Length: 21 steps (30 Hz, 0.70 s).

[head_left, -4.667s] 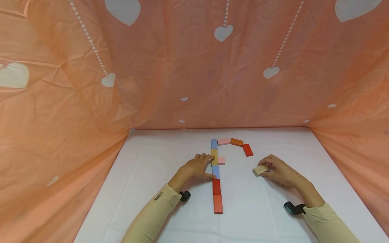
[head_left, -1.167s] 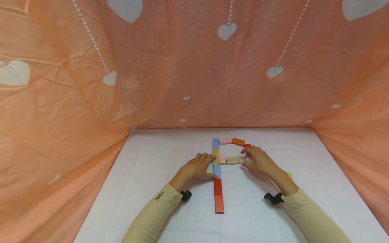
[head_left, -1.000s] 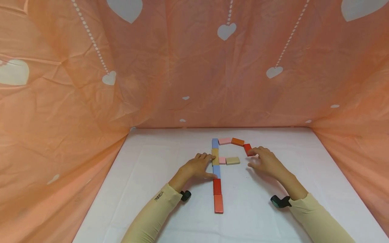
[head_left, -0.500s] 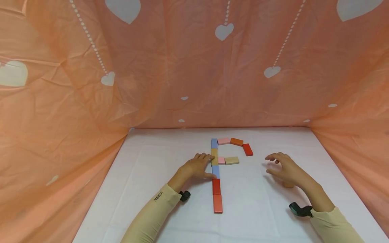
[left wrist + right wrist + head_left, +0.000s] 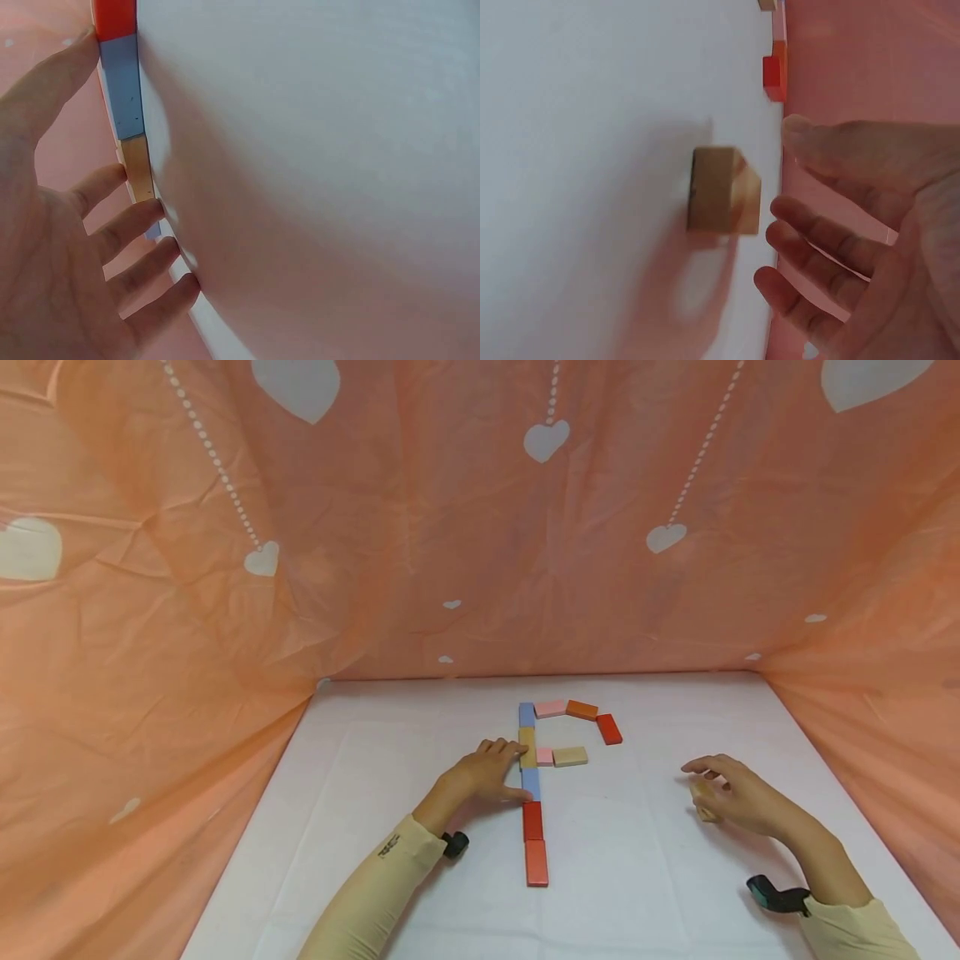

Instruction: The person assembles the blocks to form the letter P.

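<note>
My left hand (image 5: 483,774) rests at the left side of a column of flat blocks. Its fingertips touch the yellowish wooden block (image 5: 527,758), and its thumb lies where the lower blue block (image 5: 531,783) meets a red block (image 5: 532,821). In the left wrist view those fingers are spread along the column's edge. My right hand (image 5: 746,797) hovers by a loose wooden block (image 5: 712,190) at the right, with fingers and thumb parted around it. The right wrist view shows a gap between fingertips and block. In the head view the hand partly covers that block.
Another red block (image 5: 536,863) ends the column in front, a blue block (image 5: 527,715) at the back. Pink (image 5: 550,709), orange (image 5: 582,710) and red (image 5: 609,729) blocks curve rightward. A small pink block (image 5: 544,757) and pale wooden block (image 5: 570,757) extend from the column's middle.
The pale wooden block, earlier held in my right hand, now lies beside the small pink block. My right hand has let go and moved right to another wooden block. My left hand stayed put.
</note>
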Tool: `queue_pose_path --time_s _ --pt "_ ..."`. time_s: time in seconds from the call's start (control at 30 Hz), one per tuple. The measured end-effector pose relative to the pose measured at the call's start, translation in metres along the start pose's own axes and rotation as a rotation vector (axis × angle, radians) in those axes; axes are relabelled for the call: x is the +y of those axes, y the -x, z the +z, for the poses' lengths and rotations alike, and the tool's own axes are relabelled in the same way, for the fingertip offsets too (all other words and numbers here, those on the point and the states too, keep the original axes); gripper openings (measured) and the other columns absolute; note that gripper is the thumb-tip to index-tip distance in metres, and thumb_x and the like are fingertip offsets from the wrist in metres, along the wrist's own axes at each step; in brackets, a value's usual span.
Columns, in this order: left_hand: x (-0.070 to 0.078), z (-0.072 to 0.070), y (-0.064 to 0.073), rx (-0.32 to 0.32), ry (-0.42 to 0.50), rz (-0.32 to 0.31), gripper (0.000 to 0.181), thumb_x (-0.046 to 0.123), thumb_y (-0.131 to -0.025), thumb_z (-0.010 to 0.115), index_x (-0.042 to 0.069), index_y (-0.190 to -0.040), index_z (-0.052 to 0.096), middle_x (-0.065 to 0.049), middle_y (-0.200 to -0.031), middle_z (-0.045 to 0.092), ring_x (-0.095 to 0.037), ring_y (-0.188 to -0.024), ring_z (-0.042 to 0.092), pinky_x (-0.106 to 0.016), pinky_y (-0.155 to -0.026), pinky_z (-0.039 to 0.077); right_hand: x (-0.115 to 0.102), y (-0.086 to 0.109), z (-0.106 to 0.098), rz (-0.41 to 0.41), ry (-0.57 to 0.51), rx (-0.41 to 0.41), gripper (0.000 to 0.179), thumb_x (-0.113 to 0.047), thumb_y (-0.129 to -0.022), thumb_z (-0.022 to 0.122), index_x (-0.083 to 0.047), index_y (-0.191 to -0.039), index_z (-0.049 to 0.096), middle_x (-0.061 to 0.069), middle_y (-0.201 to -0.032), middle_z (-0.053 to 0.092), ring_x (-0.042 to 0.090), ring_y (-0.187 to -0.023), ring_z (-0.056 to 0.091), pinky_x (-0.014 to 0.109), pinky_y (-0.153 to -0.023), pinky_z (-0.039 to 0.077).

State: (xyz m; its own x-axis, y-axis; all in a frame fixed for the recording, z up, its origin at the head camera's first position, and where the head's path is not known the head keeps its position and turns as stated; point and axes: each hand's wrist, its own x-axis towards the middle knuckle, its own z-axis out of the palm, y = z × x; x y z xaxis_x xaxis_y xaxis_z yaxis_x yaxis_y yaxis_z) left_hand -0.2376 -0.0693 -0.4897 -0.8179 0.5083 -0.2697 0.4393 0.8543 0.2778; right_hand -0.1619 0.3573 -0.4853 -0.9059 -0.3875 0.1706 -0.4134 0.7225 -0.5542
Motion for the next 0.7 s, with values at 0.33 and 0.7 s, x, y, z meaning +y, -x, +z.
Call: queue_pose_path --time_s 0.33,0.7 --pt "-0.002 0.000 0.000 -0.001 0.016 -0.001 0.091 0.062 -0.092 0.078 0.021 -0.164 0.040 -0.009 -0.162 0.045 -0.031 -0.146 0.044 -0.050 -0.117 0.046 0.011 0.019 0.001 -0.052 -0.003 0.027 0.043 0.007 -0.083 0.083 -0.004 -0.122 0.068 0.015 -0.118 0.069 0.004 -0.102 0.059 0.028 -0.077 0.052" --pt "0.000 0.001 0.000 0.004 0.010 0.004 0.091 0.063 -0.092 0.078 0.019 -0.163 0.041 -0.010 -0.161 0.046 -0.032 -0.145 0.044 -0.052 -0.117 0.047 0.014 0.028 0.006 0.014 -0.073 -0.009 0.047 0.021 -0.083 0.067 -0.002 -0.125 0.064 0.015 -0.119 0.060 0.000 -0.095 0.050 0.022 -0.073 0.047"
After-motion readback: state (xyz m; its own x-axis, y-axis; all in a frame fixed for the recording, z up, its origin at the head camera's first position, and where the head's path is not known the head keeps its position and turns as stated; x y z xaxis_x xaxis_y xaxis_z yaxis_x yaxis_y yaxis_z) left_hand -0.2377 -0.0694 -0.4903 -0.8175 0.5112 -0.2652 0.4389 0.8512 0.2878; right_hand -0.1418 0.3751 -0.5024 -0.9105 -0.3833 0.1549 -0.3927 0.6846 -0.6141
